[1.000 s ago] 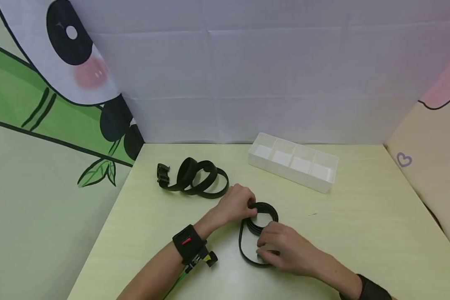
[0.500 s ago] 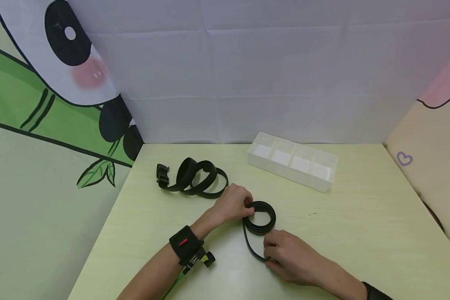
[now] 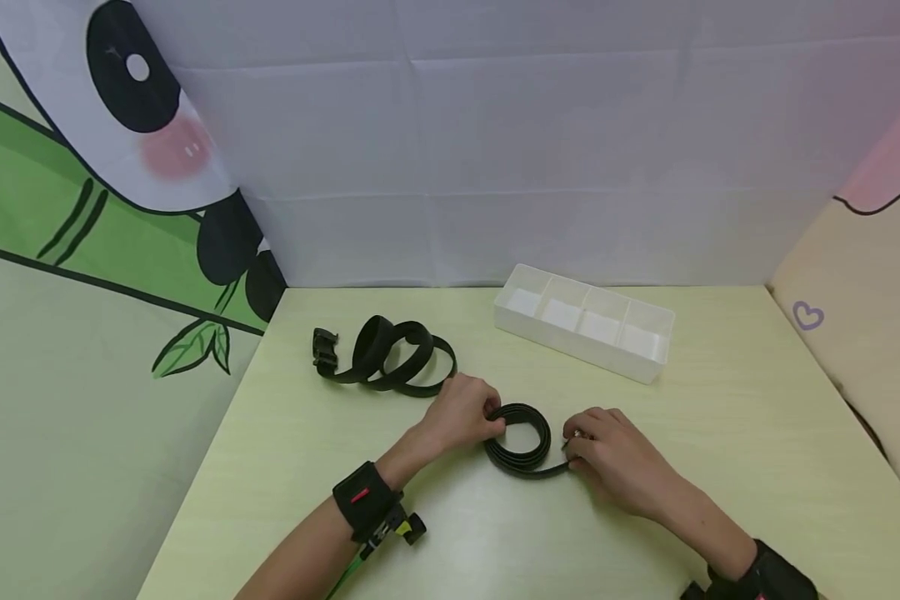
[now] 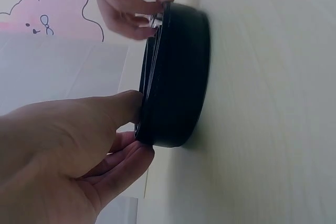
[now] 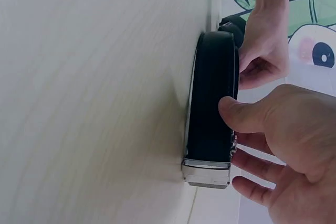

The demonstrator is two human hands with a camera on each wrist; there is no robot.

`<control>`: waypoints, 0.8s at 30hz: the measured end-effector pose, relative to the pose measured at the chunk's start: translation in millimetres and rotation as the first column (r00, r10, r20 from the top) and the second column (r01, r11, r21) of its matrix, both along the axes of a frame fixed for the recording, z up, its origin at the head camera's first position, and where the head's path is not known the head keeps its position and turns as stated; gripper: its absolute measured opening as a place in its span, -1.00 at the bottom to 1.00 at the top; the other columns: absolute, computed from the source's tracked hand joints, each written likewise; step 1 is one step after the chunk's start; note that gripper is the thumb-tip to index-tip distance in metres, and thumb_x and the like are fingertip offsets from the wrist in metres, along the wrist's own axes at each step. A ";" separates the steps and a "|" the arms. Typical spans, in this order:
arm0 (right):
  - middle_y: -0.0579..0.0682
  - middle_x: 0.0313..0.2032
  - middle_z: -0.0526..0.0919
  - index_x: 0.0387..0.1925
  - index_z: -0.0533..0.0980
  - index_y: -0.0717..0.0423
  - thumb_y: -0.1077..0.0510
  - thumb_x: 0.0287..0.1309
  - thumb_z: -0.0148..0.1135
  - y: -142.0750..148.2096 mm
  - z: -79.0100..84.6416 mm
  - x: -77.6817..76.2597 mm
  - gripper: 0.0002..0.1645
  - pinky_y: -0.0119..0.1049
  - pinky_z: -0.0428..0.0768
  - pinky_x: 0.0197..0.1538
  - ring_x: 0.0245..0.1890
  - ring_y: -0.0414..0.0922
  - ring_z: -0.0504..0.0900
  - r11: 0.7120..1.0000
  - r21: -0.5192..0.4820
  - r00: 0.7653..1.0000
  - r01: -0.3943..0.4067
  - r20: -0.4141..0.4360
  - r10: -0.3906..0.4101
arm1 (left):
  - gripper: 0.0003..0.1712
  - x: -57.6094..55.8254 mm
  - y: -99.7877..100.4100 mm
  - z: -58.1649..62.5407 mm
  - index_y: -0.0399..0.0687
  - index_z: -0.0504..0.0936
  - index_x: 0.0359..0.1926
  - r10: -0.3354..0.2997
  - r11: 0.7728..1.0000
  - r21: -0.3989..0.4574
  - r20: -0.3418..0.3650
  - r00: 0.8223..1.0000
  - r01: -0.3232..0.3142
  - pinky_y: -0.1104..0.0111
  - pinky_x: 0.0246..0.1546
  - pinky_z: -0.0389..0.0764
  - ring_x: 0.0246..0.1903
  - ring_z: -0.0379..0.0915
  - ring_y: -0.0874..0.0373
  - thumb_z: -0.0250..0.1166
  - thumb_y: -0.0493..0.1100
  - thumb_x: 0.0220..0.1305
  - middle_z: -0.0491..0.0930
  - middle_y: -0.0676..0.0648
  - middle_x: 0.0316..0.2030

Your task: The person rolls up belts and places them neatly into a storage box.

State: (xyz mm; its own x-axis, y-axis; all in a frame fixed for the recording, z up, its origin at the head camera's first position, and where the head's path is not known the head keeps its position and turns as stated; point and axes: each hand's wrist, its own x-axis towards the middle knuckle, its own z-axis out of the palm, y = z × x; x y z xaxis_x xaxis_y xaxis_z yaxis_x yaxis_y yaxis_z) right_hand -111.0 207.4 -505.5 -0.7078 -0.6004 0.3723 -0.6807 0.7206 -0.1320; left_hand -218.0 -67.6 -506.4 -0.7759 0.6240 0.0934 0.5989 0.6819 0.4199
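Observation:
A black belt (image 3: 520,462) stands on its edge on the table, wound into a round coil with a short free end running off to the right. My left hand (image 3: 461,410) pinches the coil's left side; in the left wrist view its thumb lies at the upper edge and its fingers at the outer side. My right hand (image 3: 621,460) pinches the free end just behind its silver metal buckle (image 5: 207,176), thumb pressed on the outer face of the strap. Fingers partly hide the buckle in the head view.
A second black strap (image 3: 372,342) lies loosely coiled at the back left, with a black buckle (image 3: 325,350) at its end. Behind the coil to the right stands a clear plastic box (image 3: 570,343) with several compartments. A cloth backdrop (image 3: 555,167) rises at the table's back edge.
My right hand has moved up and to the right, bringing the buckle end round the coil. The loose loop below has been drawn in close. The left hand stays at the coil's left side.

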 end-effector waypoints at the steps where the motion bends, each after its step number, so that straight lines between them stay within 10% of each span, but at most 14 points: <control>1: -0.09 -0.09 0.79 -0.37 0.76 -0.07 0.29 -0.02 0.79 0.3 -0.3 -2.6 -0.69 -0.02 0.67 0.07 0.00 -0.06 0.72 1.000 0.002 1.000 0.010 -0.011 -0.010 | -0.80 1.1 0.3 0.2 0.04 0.81 -0.49 0.001 1.000 0.001 0.000 1.000 -0.001 0.39 -0.27 0.50 -0.51 0.41 0.33 0.61 -0.12 0.26 0.59 0.21 -0.64; 9: -0.02 -0.09 0.72 -0.37 0.81 -0.03 0.28 -0.05 0.81 -1.6 -4.4 -17.6 -0.72 -0.07 0.62 0.01 -0.06 -0.03 0.65 0.998 -0.035 0.997 0.060 -0.045 -0.061 | -0.80 8.8 3.3 -0.5 0.02 0.80 -0.49 0.015 1.000 0.023 0.008 1.000 -0.016 0.42 -0.27 0.46 -0.52 0.40 0.34 0.63 -0.12 0.22 0.59 0.20 -0.61; 13: -0.12 -0.22 0.78 -0.27 0.85 0.03 0.32 0.05 0.76 -1.0 -2.9 -16.6 -0.76 -0.21 0.74 -0.11 -0.21 -0.15 0.72 0.991 -0.086 0.992 0.106 0.083 -0.099 | -0.78 12.8 5.8 -0.4 0.00 0.78 -0.49 0.064 0.997 0.043 0.010 0.998 -0.065 0.43 -0.28 0.50 -0.50 0.44 0.34 0.65 -0.11 0.18 0.66 0.16 -0.58; 19: -0.11 -0.29 0.86 -0.02 0.82 0.22 0.32 0.34 0.53 -3.0 1.9 -13.6 -0.79 -0.35 0.74 -0.23 -0.32 -0.32 0.73 0.932 -0.198 0.891 0.302 0.406 -0.203 | -0.75 18.7 7.3 -1.6 -0.02 0.75 -0.52 0.147 0.986 0.079 0.005 0.989 -0.147 0.43 -0.29 0.52 -0.47 0.49 0.32 0.67 -0.11 0.11 0.70 0.13 -0.55; 24: -0.19 -0.41 0.73 -0.04 0.79 0.25 0.27 0.39 0.47 -7.4 0.5 -13.4 -0.82 -0.42 0.58 -0.31 -0.41 -0.41 0.55 0.885 -0.244 0.857 0.396 0.444 -0.261 | -0.73 22.4 7.9 -2.4 -0.02 0.73 -0.53 0.168 0.982 0.091 0.011 0.986 -0.168 0.43 -0.28 0.52 -0.46 0.49 0.31 0.68 -0.10 0.10 0.69 0.12 -0.55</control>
